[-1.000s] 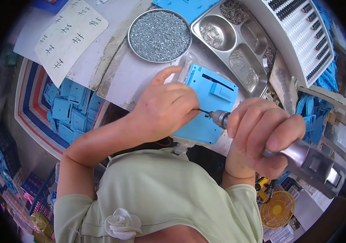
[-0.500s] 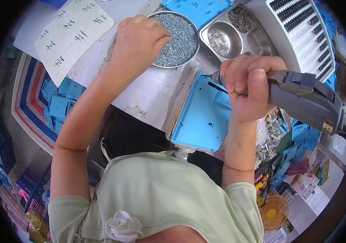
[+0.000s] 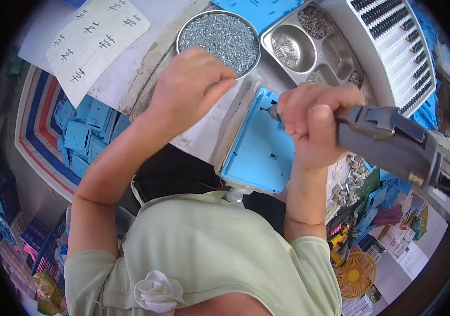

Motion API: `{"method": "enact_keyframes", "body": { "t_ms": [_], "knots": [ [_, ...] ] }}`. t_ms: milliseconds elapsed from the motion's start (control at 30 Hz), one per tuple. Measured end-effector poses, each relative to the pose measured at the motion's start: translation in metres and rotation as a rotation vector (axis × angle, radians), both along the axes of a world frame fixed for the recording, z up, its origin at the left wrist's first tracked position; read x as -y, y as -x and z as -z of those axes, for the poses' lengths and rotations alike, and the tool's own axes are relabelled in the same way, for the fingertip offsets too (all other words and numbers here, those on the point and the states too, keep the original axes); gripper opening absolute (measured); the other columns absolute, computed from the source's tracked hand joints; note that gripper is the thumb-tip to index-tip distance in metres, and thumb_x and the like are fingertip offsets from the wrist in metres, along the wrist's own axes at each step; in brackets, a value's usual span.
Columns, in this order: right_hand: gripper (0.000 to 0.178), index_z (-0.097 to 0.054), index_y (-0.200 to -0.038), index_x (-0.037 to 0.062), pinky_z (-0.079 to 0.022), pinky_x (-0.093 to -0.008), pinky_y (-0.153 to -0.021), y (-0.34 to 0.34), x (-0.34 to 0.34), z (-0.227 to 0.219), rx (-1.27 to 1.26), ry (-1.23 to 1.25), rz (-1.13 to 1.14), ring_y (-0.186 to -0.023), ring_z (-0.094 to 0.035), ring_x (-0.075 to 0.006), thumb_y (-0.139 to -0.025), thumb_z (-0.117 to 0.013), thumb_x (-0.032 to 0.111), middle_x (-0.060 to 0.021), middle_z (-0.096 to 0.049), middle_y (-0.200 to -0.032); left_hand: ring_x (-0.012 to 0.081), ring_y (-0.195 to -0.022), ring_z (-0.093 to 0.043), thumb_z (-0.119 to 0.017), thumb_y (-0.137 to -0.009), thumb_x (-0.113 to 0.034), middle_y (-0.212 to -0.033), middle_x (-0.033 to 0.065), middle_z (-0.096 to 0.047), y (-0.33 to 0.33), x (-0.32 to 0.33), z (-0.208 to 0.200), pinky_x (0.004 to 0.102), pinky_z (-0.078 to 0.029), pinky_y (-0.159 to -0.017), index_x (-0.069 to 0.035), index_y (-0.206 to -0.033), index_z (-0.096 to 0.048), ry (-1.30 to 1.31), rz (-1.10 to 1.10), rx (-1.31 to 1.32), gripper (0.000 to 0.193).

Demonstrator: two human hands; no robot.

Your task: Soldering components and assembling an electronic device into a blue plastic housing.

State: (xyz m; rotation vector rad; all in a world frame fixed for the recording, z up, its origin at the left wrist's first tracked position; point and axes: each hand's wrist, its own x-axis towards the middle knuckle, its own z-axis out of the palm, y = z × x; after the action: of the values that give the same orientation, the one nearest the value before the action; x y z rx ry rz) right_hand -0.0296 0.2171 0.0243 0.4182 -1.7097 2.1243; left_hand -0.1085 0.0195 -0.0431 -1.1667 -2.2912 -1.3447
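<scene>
My right hand is wrapped round a dark grey electric screwdriver. Its tip points left, over the upper part of a blue plastic panel lying at the table's edge; whether tip and panel touch, I cannot tell. My left hand is pinched, thumb against fingers, just on the near side of a round metal bowl full of small silvery screws. Anything between those fingertips is too small to make out.
A steel compartment tray with small metal parts stands beyond the panel. Right of it is a white box with rows of black and white pieces. Metal pieces lie right of my right wrist. A striped bag holds blue panels at left.
My left hand has drawn back from over the screws toward me and slightly right. My right hand has lowered the screwdriver slightly toward me, its tip shifting a little left over the panel.
</scene>
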Motion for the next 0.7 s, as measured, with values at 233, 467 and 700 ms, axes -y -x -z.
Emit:
{"method": "enact_keyframes", "body": {
  "t_ms": [233,467,700],
  "knots": [
    [0.028,-0.05,-0.1,0.0026,-0.049,-0.0286,-0.06,-0.011,0.002,0.006,0.113,-0.086,0.108,-0.059,-0.053,-0.0119,-0.092,-0.077,0.006,-0.006,-0.061,-0.073,0.0285,-0.084,-0.064,-0.082,-0.075,-0.002,-0.089,0.0076,-0.071,-0.029,-0.003,-0.005,0.0389,-0.051,-0.076,-0.005,-0.09,-0.072,-0.054,0.095,0.031,0.018],
    [0.024,-0.054,-0.106,0.01,-0.047,-0.0333,-0.059,-0.018,0.005,-0.043,-0.062,-0.049,-0.154,-0.053,-0.049,-0.0132,-0.105,-0.058,0.033,0.0003,-0.053,-0.067,0.0283,-0.086,-0.064,-0.084,-0.073,-0.005,-0.088,0.0058,-0.072,-0.046,-0.008,-0.006,0.0384,-0.05,-0.08,-0.007,-0.09,-0.074,-0.097,0.077,0.037,0.02],
    [0.027,-0.054,-0.107,0.01,-0.048,-0.0336,-0.06,-0.026,0.01,-0.039,-0.059,-0.027,-0.168,-0.054,-0.05,-0.0133,-0.105,-0.058,0.036,0.0003,-0.053,-0.068,0.0265,-0.084,-0.064,-0.085,-0.07,-0.007,-0.086,0.004,-0.071,-0.054,-0.005,-0.006,0.0369,-0.048,-0.08,-0.009,-0.088,-0.073,-0.131,0.087,0.024,0.021]
  ]
}}
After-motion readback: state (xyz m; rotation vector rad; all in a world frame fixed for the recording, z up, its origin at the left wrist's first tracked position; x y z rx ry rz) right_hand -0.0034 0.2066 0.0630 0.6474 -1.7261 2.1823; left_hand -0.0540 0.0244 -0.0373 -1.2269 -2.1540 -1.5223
